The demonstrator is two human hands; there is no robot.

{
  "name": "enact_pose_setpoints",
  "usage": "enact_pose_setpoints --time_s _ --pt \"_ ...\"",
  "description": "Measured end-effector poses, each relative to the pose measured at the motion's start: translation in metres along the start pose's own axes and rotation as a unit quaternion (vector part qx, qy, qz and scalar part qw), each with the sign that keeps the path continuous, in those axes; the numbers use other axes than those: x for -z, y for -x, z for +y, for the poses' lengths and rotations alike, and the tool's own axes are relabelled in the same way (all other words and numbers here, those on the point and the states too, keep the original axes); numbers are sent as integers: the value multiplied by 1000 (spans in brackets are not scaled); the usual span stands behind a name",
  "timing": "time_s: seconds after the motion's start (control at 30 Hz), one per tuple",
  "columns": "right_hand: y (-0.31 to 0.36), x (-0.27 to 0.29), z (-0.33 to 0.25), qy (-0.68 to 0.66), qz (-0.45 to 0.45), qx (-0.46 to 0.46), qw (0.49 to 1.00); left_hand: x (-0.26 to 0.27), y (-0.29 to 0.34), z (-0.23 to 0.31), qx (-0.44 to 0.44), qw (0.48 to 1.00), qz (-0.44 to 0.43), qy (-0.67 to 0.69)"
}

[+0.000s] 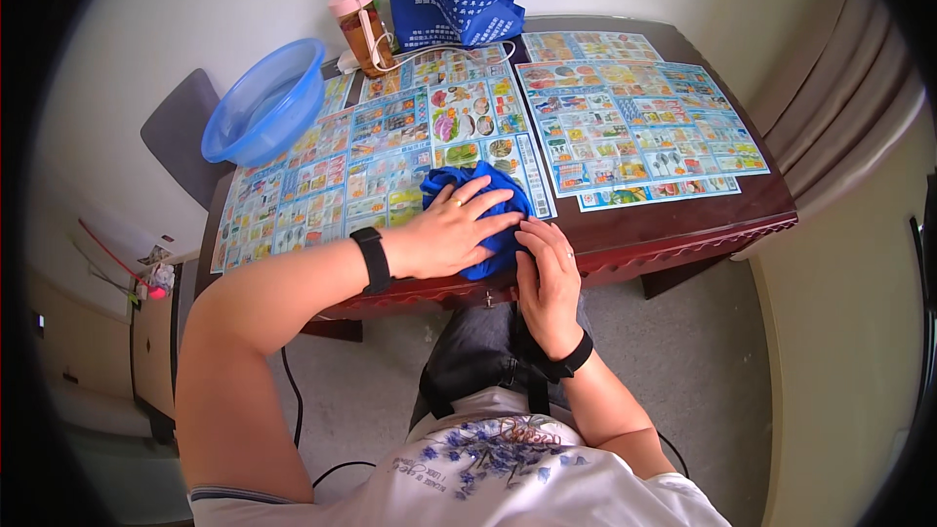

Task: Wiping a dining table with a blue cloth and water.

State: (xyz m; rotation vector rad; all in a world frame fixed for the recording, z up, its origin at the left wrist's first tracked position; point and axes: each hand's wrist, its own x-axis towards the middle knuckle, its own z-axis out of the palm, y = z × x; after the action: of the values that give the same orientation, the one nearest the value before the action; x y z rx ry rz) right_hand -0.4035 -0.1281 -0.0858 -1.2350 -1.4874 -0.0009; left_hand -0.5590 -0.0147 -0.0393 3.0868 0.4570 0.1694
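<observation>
A bunched dark-blue cloth [503, 197] lies on the printed flyers near the table's front edge. My left hand [449, 234] rests on top of it, palm down with its fingers stretched and spread. Against the cloth's right side is my right hand [549, 278], its fingers loosely extended and slightly bent, the thumb apart from them. Its fingertips touch or nearly touch the cloth's edge. Part of the cloth is hidden under my left hand.
Flyer sheets [634, 122] cover much of the dark red wooden table [673, 220]. A blue basin [264, 102] stands at the left edge. Farther back are a pink-lidded bottle [361, 31], a white cable [449, 51] and a blue bag [459, 0]. A curtain [830, 88] hangs at right.
</observation>
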Motion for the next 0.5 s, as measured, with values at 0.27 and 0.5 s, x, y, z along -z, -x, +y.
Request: enact_pose_setpoints --time_s 0.27,0.5 --pt "3 3 10 46 -8 5 999 -21 -57 -73 56 998 7 -10" --pt "2 0 11 103 -41 21 994 -11 -115 -125 186 981 -48 27"
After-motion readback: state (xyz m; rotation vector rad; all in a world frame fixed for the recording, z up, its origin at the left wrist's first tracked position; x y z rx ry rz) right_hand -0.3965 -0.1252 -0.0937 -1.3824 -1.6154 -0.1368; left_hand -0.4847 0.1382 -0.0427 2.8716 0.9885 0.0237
